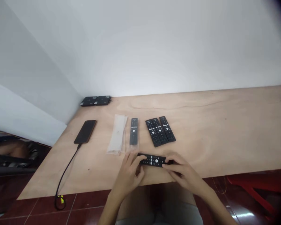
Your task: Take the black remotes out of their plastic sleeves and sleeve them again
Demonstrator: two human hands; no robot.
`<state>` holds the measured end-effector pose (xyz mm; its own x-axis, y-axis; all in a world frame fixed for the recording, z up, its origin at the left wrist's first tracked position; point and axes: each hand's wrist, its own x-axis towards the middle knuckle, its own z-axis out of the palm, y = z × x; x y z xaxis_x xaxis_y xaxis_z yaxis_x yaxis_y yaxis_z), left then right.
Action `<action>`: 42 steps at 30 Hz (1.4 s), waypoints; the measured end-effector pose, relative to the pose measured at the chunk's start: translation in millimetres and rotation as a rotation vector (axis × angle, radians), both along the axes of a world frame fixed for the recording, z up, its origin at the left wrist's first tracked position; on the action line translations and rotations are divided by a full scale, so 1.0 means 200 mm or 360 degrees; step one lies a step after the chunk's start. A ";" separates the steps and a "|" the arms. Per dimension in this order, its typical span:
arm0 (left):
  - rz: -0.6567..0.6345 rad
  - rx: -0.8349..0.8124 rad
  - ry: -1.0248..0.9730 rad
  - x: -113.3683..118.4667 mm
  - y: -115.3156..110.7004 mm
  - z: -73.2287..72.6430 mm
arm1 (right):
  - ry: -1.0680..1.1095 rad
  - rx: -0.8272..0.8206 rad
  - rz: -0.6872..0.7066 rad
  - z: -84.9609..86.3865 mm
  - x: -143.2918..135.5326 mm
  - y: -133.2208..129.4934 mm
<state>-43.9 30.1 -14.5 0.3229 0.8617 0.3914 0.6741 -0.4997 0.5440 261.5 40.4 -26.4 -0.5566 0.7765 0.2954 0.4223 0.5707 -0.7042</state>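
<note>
A black remote control (154, 160) lies sideways between my hands near the table's front edge, its buttons facing up. My left hand (131, 168) grips its left end with bent fingers. At the other end my right hand (181, 170) pinches the remote between fingers and thumb. Beyond them, three black remotes (160, 131) lie side by side, slightly tilted. Left of these, another remote (134, 131) rests in a clear plastic sleeve. Flat clear plastic sleeves (117, 134) are beside it.
A phone (85, 132) with a black cable (66, 168) hanging over the front edge lies on the wooden table (213, 137). Two black boxes (96, 100) are at the back left against the wall. A red stool (255, 187) stands below at the right.
</note>
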 end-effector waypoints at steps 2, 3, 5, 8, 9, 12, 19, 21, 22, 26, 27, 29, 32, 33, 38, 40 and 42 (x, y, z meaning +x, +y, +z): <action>-0.0083 -0.0069 0.0007 -0.02 0.00 0.00 | 0.0036 -0.0137 0.0008 -0.01 0.05 0.01; -0.0124 -0.0100 -0.0011 -0.03 0.00 -0.01 | 0.0053 -0.0192 -0.0008 -0.01 0.07 0.02; -0.0175 -0.0144 -0.0074 -0.04 0.00 -0.01 | 0.0096 -0.0240 -0.0068 -0.03 0.09 0.02; -0.0157 -0.0240 -0.0200 -0.05 -0.01 -0.01 | 0.0130 -0.0262 -0.0185 -0.03 0.08 0.02; -0.0125 -0.0296 -0.0251 -0.05 -0.01 0.00 | 0.0135 -0.0269 -0.0231 -0.03 0.07 0.02; 0.0047 -0.0501 -0.0454 -0.03 -0.01 0.01 | 0.0097 -0.0275 -0.0325 -0.01 0.04 0.01; 0.0210 -0.1238 -0.1086 0.08 -0.01 -0.04 | -0.0152 -0.0128 -0.0166 0.01 -0.04 0.05; 0.0229 -0.1303 -0.1156 0.11 0.00 -0.04 | -0.0158 -0.0106 -0.0122 0.01 -0.05 0.07; 0.0243 -0.1331 -0.1166 0.12 0.00 -0.03 | -0.0156 -0.0101 -0.0097 0.01 -0.05 0.08; 0.0243 -0.1427 -0.1198 0.12 0.02 0.00 | -0.0127 -0.0108 -0.0013 0.02 -0.03 0.09; 0.0242 -0.1443 -0.1207 0.11 0.02 0.01 | -0.0126 -0.0107 0.0002 0.02 -0.03 0.09; 0.0262 -0.1486 -0.1220 0.10 0.02 0.02 | -0.0127 -0.0096 0.0020 0.02 -0.03 0.09; 0.0259 -0.1565 -0.1226 0.08 0.03 0.02 | -0.0107 -0.0089 0.0036 0.03 -0.02 0.09; 0.0248 -0.1576 -0.1230 0.07 0.03 0.01 | -0.0097 -0.0090 0.0040 0.03 -0.02 0.09; 0.0187 -0.1608 -0.1196 0.06 0.04 0.02 | -0.0082 -0.0118 0.0040 0.03 -0.02 0.09; 0.0171 -0.1613 -0.1172 0.06 0.04 0.03 | -0.0081 -0.0130 0.0051 0.03 -0.02 0.09; 0.0147 -0.1604 -0.1156 0.07 0.04 0.04 | -0.0077 -0.0140 0.0053 0.03 -0.02 0.09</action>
